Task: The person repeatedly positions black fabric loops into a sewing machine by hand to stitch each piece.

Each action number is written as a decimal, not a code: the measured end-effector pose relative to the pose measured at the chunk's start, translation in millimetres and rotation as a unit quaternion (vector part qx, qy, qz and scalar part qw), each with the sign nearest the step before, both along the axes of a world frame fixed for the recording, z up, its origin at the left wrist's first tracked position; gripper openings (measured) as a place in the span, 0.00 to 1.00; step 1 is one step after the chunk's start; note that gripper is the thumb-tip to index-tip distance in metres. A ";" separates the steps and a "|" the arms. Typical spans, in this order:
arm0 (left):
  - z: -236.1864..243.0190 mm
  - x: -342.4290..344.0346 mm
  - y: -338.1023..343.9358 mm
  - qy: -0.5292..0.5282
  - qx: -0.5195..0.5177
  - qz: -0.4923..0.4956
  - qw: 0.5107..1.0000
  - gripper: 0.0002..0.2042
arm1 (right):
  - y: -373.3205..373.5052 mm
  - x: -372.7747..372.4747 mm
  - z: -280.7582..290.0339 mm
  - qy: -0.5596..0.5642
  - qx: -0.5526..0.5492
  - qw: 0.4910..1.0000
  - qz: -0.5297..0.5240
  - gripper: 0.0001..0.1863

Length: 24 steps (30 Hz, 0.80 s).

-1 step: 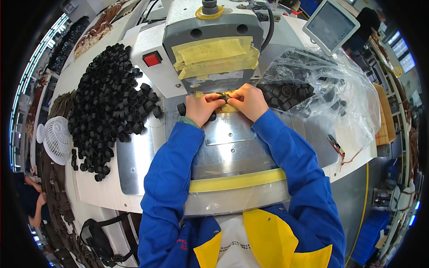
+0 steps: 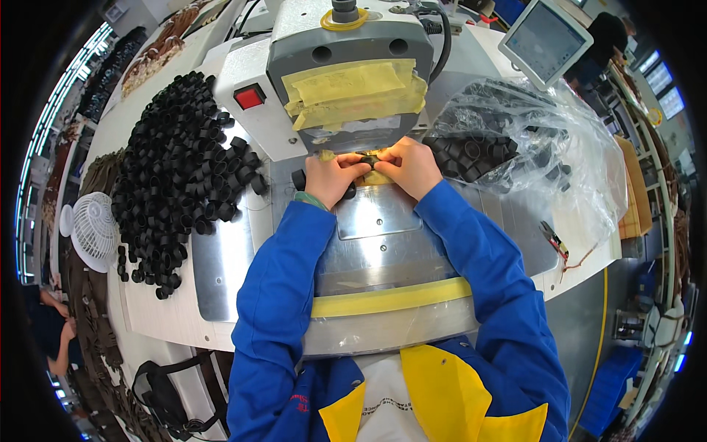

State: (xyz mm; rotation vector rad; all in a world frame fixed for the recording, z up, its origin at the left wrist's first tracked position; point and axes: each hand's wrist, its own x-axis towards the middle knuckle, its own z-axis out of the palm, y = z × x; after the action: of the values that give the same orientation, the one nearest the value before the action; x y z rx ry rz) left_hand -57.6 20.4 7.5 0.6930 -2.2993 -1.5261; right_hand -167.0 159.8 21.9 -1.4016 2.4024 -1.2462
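Note:
Under the head of a sewing machine, my left hand and my right hand meet at the lit work spot. Their fingertips pinch a small black fabric loop from both sides, and the fingers partly cover it. The needle area is mostly hidden behind the machine head and my hands. Another black loop lies just left of my left hand. A heap of similar black loops spreads over the table on the left.
To the right, a clear plastic bag holds more black loops, with small snips near the table edge. A tablet screen stands at the far right. A white fan sits left. Another person's arm shows at the left rim.

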 end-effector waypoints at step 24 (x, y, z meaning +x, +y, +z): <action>-10.8 -2.8 -4.9 0.035 -0.051 0.015 0.998 0.13 | -0.5 -1.1 -2.5 -0.038 -0.022 0.999 -0.002 0.10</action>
State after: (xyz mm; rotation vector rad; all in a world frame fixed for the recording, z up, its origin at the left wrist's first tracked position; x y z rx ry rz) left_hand -60.4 15.5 -3.3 0.6337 -2.2872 -1.3871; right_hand -168.1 159.3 19.4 -1.3359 2.3421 -1.3359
